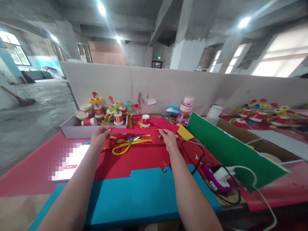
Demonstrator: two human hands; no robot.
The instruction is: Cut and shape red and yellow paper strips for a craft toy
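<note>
I had left hand (101,136) and right hand (167,138) pinching the strip (136,131), twelve o'clock from the blue card (149,195)! Straightening step, I judged; next called for steady fingers, scissors (130,140) lying at seven o'clock from it.

- Pink bottle (185,110), beyond and right of the right fingers (164,132)
- Green-sided box (231,147), well right of them
- Purple power strip (209,175), nearer the viewer and right of them
- Lit screen (73,163), nearer and left of the left fingers (103,130)
- Broom (21,101), far left
</note>
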